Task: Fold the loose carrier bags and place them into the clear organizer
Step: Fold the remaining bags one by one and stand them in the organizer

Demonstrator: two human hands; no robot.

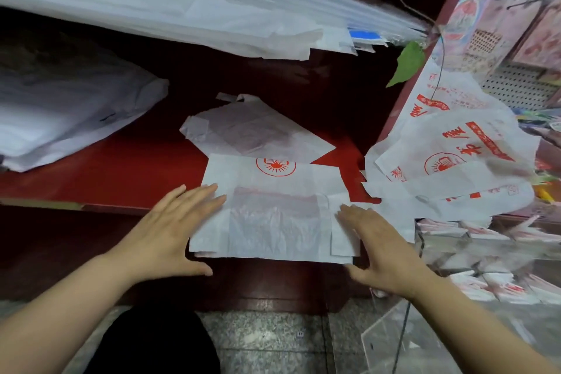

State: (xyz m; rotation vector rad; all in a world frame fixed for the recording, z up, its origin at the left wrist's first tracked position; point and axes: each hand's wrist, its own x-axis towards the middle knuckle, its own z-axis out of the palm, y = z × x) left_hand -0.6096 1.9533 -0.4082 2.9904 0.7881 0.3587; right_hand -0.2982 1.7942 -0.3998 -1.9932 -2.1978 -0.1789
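Note:
A white carrier bag with a red round logo [274, 209] lies flat on the red counter [121, 173], its near edge over the counter's front. My left hand [179, 228] lies flat on the bag's left side, fingers straight. On the bag's right side rests my right hand [379, 249], fingers also straight. A second flattened white bag [252, 127] lies just behind it. Loose bags printed in red [449, 155] are piled at the right. The clear organizer [473, 255], with folded bags inside, stands at the lower right.
Big stacks of white plastic bags [151, 0] fill the back, and another bundle [60, 112] sits at the left. Green leaves [408, 64] hang at the upper right. A clear acrylic panel [394, 340] leans below the organizer over a grey stone floor.

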